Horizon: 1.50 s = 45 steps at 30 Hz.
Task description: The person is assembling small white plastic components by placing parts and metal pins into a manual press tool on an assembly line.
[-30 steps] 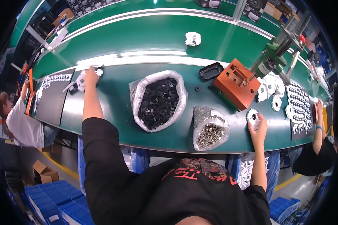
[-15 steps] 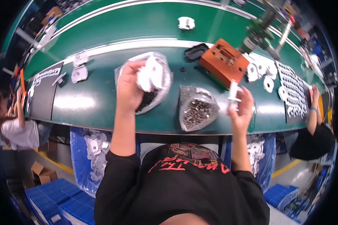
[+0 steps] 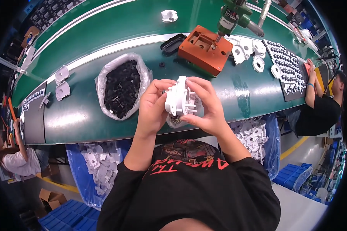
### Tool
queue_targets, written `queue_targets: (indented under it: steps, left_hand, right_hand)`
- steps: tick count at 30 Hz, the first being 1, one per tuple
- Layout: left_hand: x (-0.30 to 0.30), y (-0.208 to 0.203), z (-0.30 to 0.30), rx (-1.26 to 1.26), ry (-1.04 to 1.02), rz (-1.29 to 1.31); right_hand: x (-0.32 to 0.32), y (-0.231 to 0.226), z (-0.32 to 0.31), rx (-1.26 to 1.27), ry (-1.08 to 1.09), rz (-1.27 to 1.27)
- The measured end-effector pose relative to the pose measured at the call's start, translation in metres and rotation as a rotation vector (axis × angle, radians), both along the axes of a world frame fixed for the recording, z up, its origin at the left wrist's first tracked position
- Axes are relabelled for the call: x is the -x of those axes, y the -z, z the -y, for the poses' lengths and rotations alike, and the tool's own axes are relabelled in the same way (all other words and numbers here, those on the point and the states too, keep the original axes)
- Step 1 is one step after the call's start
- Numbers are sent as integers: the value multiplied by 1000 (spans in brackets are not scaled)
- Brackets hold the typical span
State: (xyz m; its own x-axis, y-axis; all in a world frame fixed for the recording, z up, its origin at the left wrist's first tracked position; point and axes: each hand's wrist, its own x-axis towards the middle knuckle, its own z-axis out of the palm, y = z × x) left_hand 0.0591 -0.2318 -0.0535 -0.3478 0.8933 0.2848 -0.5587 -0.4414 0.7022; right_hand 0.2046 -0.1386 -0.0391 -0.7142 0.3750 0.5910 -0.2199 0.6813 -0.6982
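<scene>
Over the near edge of the bench, my hands meet around white plastic housing parts (image 3: pixel 176 99). My left hand (image 3: pixel 150 107) is closed on the left side of them, fingers at the top. From the right, my right hand (image 3: pixel 210 106) grips a white piece with thin pegs, thumb below and fingers above. The pieces are close together; whether they are joined I cannot tell. Behind and below them, mostly hidden, is a clear bag (image 3: pixel 173 123) of small metal screws. To the left stands a clear plastic bag (image 3: pixel 101 90) filled with small black parts.
An orange fixture block (image 3: pixel 206 54) sits under a green power tool (image 3: pixel 229 19). Beside it are a black tray (image 3: pixel 172 44), white housings (image 3: pixel 259 63) and a board of parts (image 3: pixel 287 71). Blue-lined bins (image 3: pixel 273 150) flank me. A person (image 3: pixel 320 96) works at right, another at left.
My hands have come together in front of me, bringing their white parts close to each other. My left hand has moved off the bag of black parts. The whole view has shifted.
</scene>
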Motion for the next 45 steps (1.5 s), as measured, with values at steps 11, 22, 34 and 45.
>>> queue_targets:
  steps: [11, 22, 34, 45]
  left_hand:
    - [-18, -5, 4, -2, 91, 182]
    - [-22, -7, 2, 202, -321, -94]
    - [56, -3, -12, 235, -732, -870]
    - [49, -9, -143, -227, -625, -1854]
  right_hand:
    - [14, -13, -7, 411, 181, -162]
    - [18, 4, -3, 222, 68, -9]
    - [-22, 26, 6, -228, 302, 327]
    - [-4, 40, 11, -323, 371, 248]
